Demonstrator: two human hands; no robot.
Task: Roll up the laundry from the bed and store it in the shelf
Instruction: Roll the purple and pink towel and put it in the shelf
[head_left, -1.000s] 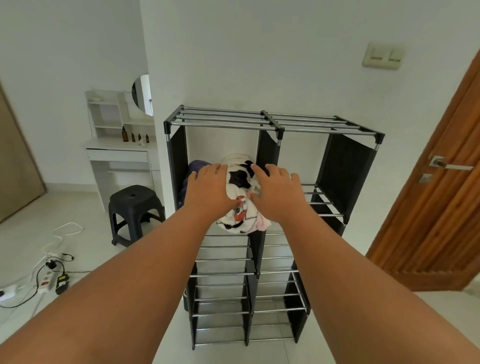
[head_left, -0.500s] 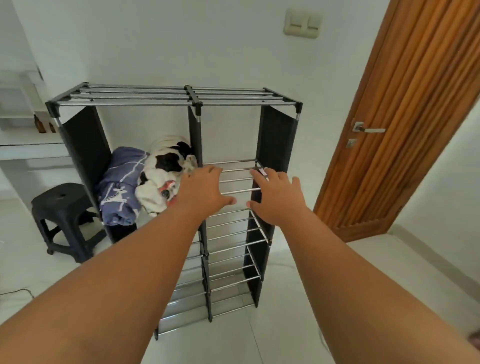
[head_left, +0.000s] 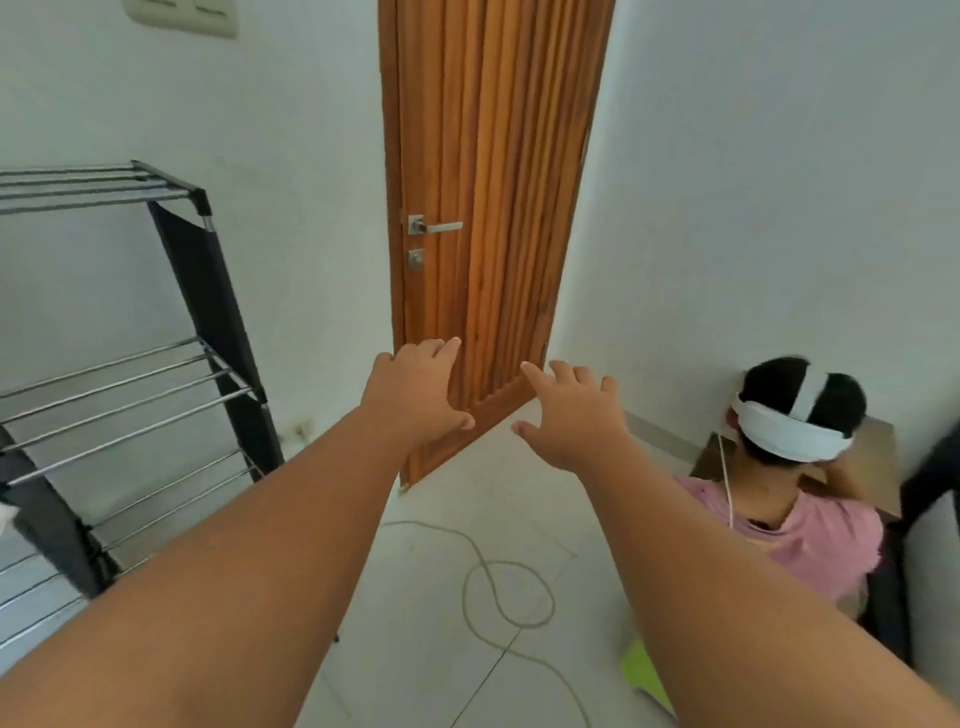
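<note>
The black shelf (head_left: 202, 291) with metal rod tiers stands at the left edge, only its right compartment in view, holding nothing there. The rolled laundry is out of view. My left hand (head_left: 415, 395) is stretched out in front of me, fingers apart, holding nothing. My right hand (head_left: 569, 415) hovers beside it, also spread and free. Both hands are right of the shelf, in front of the wooden door. The bed is not in sight.
A wooden door (head_left: 493, 208) with a metal handle stands straight ahead. A seated person (head_left: 795, 478) in a pink shirt and white headset is low at the right. A thin cable (head_left: 498, 587) loops over the tiled floor. A green object (head_left: 644, 670) lies nearby.
My hands let go of the rolled laundry in the shelf's left compartment and pulled back. My view swung right, away from the shelf toward the door and the seated person.
</note>
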